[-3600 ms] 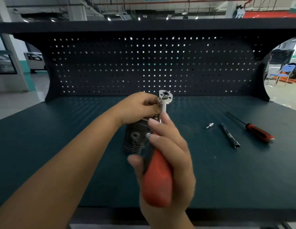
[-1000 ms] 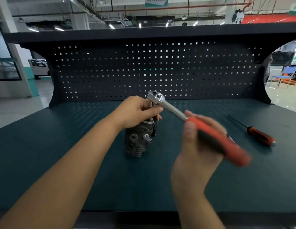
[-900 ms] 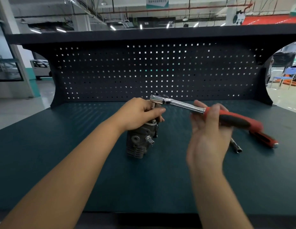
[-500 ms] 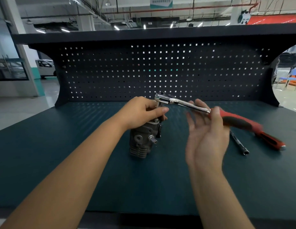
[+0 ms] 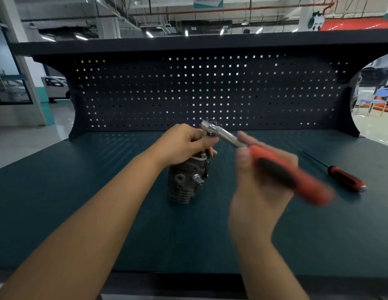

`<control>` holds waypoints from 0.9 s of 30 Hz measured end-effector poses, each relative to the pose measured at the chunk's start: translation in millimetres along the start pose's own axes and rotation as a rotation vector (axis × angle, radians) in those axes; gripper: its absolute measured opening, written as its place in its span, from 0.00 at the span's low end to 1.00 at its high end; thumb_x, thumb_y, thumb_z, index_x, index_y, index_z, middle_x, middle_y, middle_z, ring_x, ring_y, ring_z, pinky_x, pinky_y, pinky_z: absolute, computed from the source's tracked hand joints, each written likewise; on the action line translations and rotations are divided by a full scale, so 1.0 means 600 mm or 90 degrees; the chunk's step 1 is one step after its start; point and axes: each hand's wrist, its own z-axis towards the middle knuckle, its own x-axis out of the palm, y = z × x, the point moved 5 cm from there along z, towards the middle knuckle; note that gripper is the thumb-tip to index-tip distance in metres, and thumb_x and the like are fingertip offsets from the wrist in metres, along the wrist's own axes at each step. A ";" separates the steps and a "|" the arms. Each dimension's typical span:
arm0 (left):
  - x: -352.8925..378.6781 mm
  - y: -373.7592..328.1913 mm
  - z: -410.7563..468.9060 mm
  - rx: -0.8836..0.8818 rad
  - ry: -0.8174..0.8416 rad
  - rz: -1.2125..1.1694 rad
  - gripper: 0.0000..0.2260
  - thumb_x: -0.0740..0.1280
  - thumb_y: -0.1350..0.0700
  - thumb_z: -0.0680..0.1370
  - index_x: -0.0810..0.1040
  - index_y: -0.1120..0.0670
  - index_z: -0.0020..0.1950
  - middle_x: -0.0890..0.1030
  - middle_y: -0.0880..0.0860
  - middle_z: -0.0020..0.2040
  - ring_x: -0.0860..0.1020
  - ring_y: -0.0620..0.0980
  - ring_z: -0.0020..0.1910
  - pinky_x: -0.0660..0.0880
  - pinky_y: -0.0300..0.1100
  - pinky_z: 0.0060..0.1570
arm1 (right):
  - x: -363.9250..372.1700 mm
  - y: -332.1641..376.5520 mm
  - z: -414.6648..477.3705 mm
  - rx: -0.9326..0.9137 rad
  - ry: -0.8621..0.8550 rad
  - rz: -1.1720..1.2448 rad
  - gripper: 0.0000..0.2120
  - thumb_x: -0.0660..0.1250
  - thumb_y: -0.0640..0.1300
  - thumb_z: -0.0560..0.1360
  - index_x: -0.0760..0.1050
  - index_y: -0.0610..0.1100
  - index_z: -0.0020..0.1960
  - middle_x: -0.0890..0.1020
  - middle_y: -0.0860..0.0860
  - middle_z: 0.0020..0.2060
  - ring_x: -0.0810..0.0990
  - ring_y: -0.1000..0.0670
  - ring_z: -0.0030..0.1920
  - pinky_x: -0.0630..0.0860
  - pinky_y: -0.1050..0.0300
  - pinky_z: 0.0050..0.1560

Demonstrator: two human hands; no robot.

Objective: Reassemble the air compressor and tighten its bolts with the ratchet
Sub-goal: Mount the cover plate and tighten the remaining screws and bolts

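The dark grey air compressor (image 5: 185, 180) stands upright on the green bench top (image 5: 80, 191), with fins at its base and a small metal fitting on its side. My left hand (image 5: 184, 144) grips its top, fingers curled around the socket stem under the ratchet head. The ratchet (image 5: 281, 172) has its chrome head above the compressor's top. Its red and black handle slants down to the right and is blurred. My right hand (image 5: 262, 180) holds that handle, fingers wrapped behind it.
A red-handled screwdriver (image 5: 344, 180) lies on the bench at the right. A dark pegboard back panel (image 5: 210, 94) rises behind the work, with a shelf above. The bench's front edge runs along the bottom of the view.
My right hand had loosened on the handle half a second ago; now it grips it, and the handle has swung toward me. My left hand stays on the compressor's top.
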 end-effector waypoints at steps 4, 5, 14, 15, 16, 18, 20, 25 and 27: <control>0.003 0.002 0.004 -0.024 0.038 0.007 0.18 0.61 0.44 0.78 0.84 0.52 0.39 0.83 0.38 0.41 0.82 0.45 0.46 0.76 0.46 0.50 | -0.036 -0.087 0.074 0.391 -0.127 0.213 0.05 0.58 0.44 0.82 0.69 0.43 0.53 0.86 0.48 0.45 0.85 0.50 0.49 0.79 0.55 0.52; 0.005 0.001 0.004 -0.019 0.042 0.006 0.18 0.60 0.44 0.78 0.85 0.52 0.40 0.83 0.37 0.40 0.82 0.44 0.46 0.76 0.44 0.50 | -0.036 -0.109 0.089 0.478 -0.129 0.255 0.06 0.57 0.45 0.82 0.69 0.43 0.52 0.86 0.48 0.44 0.85 0.50 0.47 0.78 0.54 0.53; 0.000 0.013 0.005 -0.022 0.020 -0.024 0.15 0.61 0.44 0.78 0.82 0.46 0.36 0.85 0.42 0.42 0.81 0.36 0.46 0.74 0.35 0.52 | -0.013 -0.074 0.071 0.306 -0.115 0.223 0.04 0.59 0.42 0.81 0.67 0.42 0.53 0.85 0.47 0.42 0.84 0.47 0.48 0.80 0.54 0.50; 0.001 0.012 0.005 -0.017 0.014 -0.029 0.15 0.62 0.44 0.77 0.82 0.46 0.36 0.84 0.41 0.41 0.80 0.35 0.44 0.74 0.32 0.49 | -0.010 -0.050 0.054 0.214 -0.125 0.168 0.04 0.62 0.41 0.80 0.67 0.42 0.52 0.85 0.47 0.43 0.84 0.47 0.49 0.79 0.54 0.52; 0.001 0.009 0.005 -0.017 0.006 -0.033 0.15 0.62 0.42 0.76 0.82 0.46 0.35 0.84 0.38 0.38 0.80 0.33 0.41 0.72 0.28 0.44 | -0.003 -0.026 0.036 0.117 -0.120 0.113 0.07 0.65 0.40 0.78 0.67 0.43 0.51 0.84 0.46 0.43 0.84 0.48 0.50 0.78 0.55 0.54; 0.002 0.009 0.005 -0.023 -0.020 -0.021 0.15 0.63 0.40 0.74 0.80 0.42 0.30 0.79 0.36 0.28 0.76 0.34 0.30 0.67 0.27 0.31 | 0.020 0.012 0.002 -0.059 -0.029 0.027 0.11 0.68 0.37 0.74 0.67 0.43 0.50 0.82 0.43 0.44 0.82 0.46 0.50 0.76 0.58 0.55; 0.003 0.018 0.008 -0.029 -0.035 0.005 0.18 0.66 0.45 0.75 0.77 0.47 0.26 0.73 0.43 0.23 0.67 0.40 0.24 0.64 0.35 0.27 | 0.042 0.025 -0.031 -0.178 0.075 -0.073 0.11 0.70 0.36 0.72 0.69 0.41 0.49 0.80 0.41 0.45 0.81 0.41 0.50 0.76 0.53 0.56; 0.003 0.009 0.002 -0.001 -0.033 -0.021 0.18 0.66 0.50 0.78 0.78 0.50 0.27 0.82 0.46 0.30 0.73 0.35 0.27 0.68 0.35 0.32 | 0.029 0.007 0.000 -0.073 0.014 -0.043 0.11 0.69 0.35 0.73 0.70 0.46 0.48 0.82 0.50 0.44 0.82 0.52 0.48 0.76 0.62 0.53; 0.005 0.006 0.002 -0.004 -0.015 -0.039 0.17 0.63 0.48 0.79 0.82 0.49 0.32 0.84 0.42 0.38 0.80 0.33 0.38 0.73 0.34 0.42 | 0.004 -0.020 0.055 0.085 -0.092 0.042 0.07 0.66 0.37 0.77 0.68 0.43 0.50 0.83 0.50 0.39 0.83 0.52 0.45 0.79 0.59 0.51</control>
